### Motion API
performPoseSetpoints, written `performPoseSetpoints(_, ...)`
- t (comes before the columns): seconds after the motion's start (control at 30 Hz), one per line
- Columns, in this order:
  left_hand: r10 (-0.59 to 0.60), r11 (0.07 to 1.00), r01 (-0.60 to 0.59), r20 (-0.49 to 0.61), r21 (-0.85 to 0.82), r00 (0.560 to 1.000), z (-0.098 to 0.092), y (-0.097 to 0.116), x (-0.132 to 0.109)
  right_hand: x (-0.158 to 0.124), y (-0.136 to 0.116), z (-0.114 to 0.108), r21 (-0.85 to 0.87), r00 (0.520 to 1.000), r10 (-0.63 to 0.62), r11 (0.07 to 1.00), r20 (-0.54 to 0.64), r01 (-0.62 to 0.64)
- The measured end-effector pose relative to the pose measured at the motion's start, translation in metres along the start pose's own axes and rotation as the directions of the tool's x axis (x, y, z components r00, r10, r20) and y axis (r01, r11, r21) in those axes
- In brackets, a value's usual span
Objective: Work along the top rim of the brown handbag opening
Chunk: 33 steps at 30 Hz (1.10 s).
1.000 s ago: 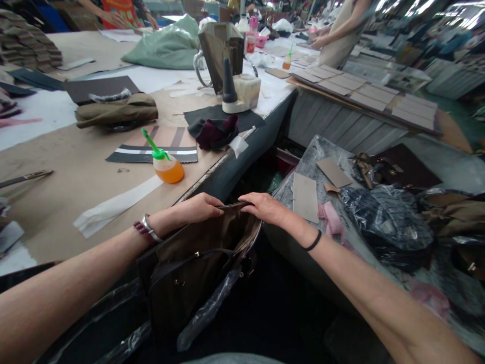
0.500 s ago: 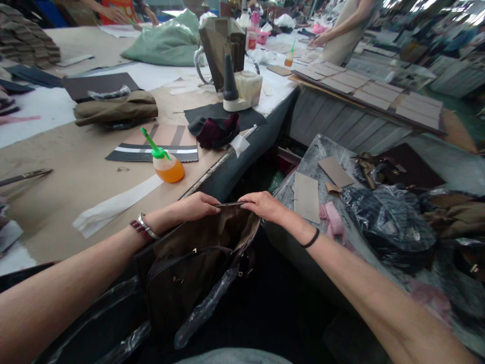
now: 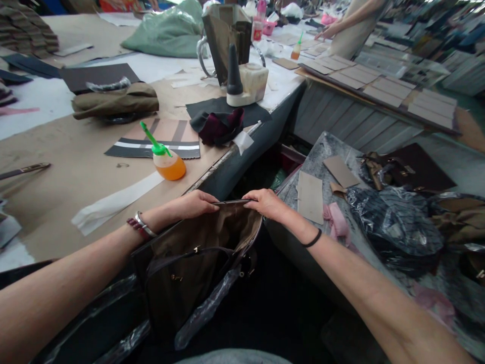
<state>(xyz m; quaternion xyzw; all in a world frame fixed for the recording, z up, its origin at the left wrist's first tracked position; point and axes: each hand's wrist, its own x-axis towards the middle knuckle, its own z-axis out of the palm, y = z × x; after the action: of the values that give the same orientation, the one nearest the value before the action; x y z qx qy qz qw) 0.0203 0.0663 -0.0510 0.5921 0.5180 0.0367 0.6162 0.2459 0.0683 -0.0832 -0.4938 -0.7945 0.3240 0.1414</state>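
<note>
A dark brown handbag (image 3: 197,263) lies across my lap, mouth open toward the table. My left hand (image 3: 195,203) pinches the far rim of the bag on the left, fingers closed on it. My right hand (image 3: 266,203) grips the same rim on the right, fingers curled over the edge. Between them the rim is pulled straight. A handle wrapped in clear plastic (image 3: 206,311) hangs down the bag's front.
An orange glue bottle with a green nozzle (image 3: 165,161) stands on the paper-covered table (image 3: 68,172) beside striped leather pieces (image 3: 159,144). Cardboard pieces (image 3: 309,196) and plastic-wrapped bags (image 3: 394,225) lie on the right bench. Another person (image 3: 352,25) works at the far table.
Both hands have kept their grip on the bag's rim and shifted slightly. The view has tilted down a little.
</note>
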Motion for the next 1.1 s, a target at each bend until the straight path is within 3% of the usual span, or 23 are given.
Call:
performPoseSetpoints(0.6, 0.000, 0.997, 0.001, 0.019, -0.071, 1.000, -0.003, -0.004, -0.001, -0.001, -0.005, -0.007, 0.046, 0.997, -0.004, 0.999, 0.081, 0.001)
performPoseSetpoints(0.83, 0.005, 0.998, -0.003, 0.036, -0.063, 0.999, 0.002, 0.003, -0.005, -0.002, -0.017, -0.015, -0.152, 0.980, -0.105, 0.980, 0.167, 0.131)
performPoseSetpoints(0.97, 0.045, 0.997, -0.042, 0.040, -0.066, 0.998, 0.003, 0.002, -0.003, -0.002, -0.022, -0.014, -0.274, 0.984, -0.086, 0.953, 0.154, 0.126)
performPoseSetpoints(1.1, 0.059, 0.998, -0.059, 0.034, -0.013, 0.998, 0.004, 0.003, -0.003, -0.002, -0.024, -0.015, -0.275, 0.981, -0.089, 0.952, 0.172, 0.134)
